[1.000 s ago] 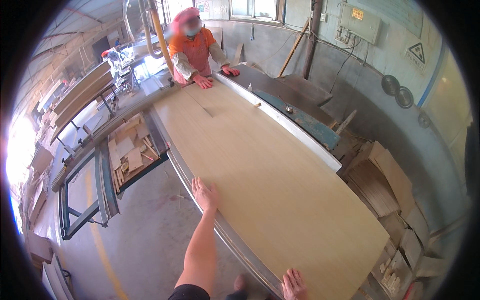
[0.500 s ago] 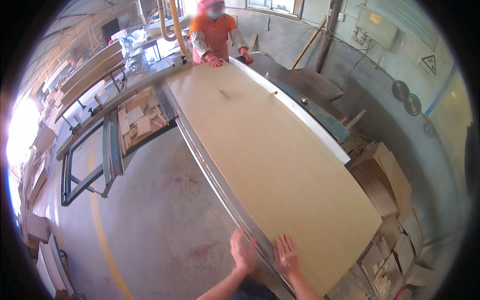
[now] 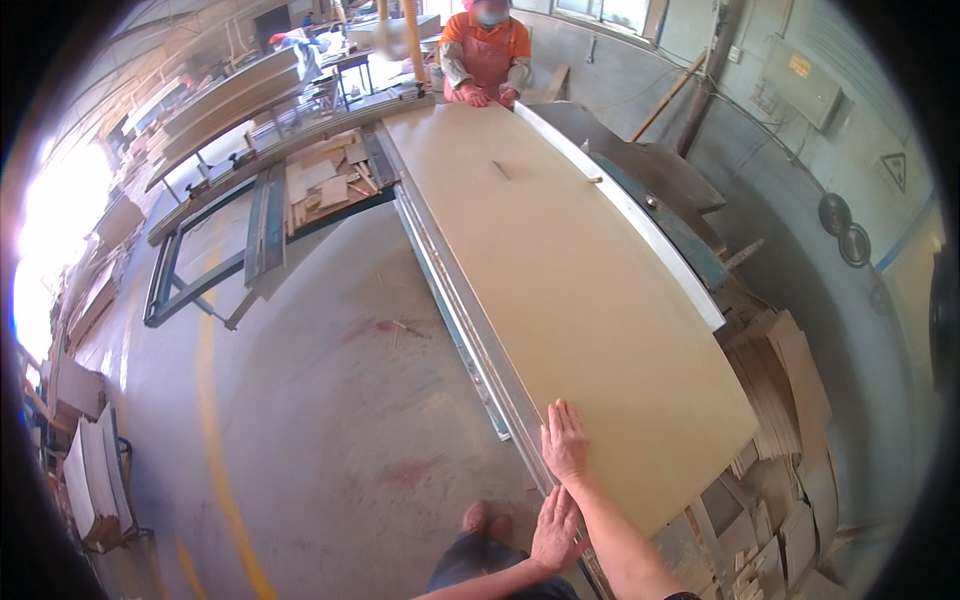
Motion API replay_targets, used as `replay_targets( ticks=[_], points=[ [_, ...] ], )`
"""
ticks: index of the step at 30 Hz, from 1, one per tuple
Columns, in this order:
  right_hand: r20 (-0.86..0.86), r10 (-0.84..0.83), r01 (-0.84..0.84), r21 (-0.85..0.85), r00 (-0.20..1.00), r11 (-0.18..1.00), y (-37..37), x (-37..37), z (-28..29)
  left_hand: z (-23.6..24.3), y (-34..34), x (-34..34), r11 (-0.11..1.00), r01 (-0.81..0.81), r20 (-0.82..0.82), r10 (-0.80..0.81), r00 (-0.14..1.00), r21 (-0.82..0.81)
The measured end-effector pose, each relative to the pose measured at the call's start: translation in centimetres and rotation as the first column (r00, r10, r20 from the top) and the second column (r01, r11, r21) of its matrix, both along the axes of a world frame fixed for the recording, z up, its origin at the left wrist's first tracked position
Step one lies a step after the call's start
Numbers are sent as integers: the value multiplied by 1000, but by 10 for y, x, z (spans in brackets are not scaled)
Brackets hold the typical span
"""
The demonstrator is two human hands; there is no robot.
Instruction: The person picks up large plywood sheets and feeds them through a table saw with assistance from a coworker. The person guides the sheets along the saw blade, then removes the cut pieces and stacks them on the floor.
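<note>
A long pale wooden panel (image 3: 610, 320) lies flat on a sliding table saw and stretches away from me. My right hand (image 3: 566, 442) rests on its surface by the left edge, fingers stretched out. Just below it, my left hand (image 3: 556, 532) touches the near left edge beside the metal rail (image 3: 470, 345), its fingers extended. Toward the far end, a short dark blade-like streak (image 3: 501, 171) shows in the panel. A co-worker (image 3: 487, 55) in orange, with an apron and red gloves, stands there with both hands at the panel's far edge.
A white fence (image 3: 630, 225) runs along the panel's right side. On the left are a metal outrigger frame (image 3: 205, 268) and a tray of wood offcuts (image 3: 325, 182). Stacked boards (image 3: 775, 390) and scraps lie at the right. My shoes (image 3: 487, 522) stand on the grey floor.
My left hand has come from beside the rail to the panel's edge. My right hand has slid farther forward on the panel. The co-worker's hands are closer together.
</note>
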State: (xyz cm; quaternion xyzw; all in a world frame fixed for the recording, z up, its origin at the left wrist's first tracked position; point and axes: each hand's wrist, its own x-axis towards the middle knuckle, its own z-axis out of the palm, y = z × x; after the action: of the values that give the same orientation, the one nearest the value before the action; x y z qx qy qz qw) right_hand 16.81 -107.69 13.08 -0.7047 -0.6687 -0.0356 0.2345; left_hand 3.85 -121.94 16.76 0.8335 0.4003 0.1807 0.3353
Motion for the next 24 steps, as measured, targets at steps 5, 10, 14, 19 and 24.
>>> replay_targets(
  ticks=[5, 10, 14, 19, 24],
  points=[
    [27, 31, -31, 2, 999, 1000, 6, -1, 5, -9, -38, 25, 998, -53, -7, 53, 999, 16],
    [83, 28, -28, -2, 996, 1000, 7, 0, 3, -12, -62, 45, 979, -204, 70, 204, 976, -13],
    [69, 38, -39, 17, 997, 999, 7, 3, 0, -8, -78, 52, 957, -291, 72, 290, 954, 11],
    [96, 38, -53, 157, 995, 986, 7, 2, 0, -17, -99, 61, 953, -294, 106, 286, 952, 74],
    [97, 37, -53, 164, 995, 985, 7, -1, -7, -23, -117, 70, 944, -315, 109, 304, 946, 98]
  ],
)
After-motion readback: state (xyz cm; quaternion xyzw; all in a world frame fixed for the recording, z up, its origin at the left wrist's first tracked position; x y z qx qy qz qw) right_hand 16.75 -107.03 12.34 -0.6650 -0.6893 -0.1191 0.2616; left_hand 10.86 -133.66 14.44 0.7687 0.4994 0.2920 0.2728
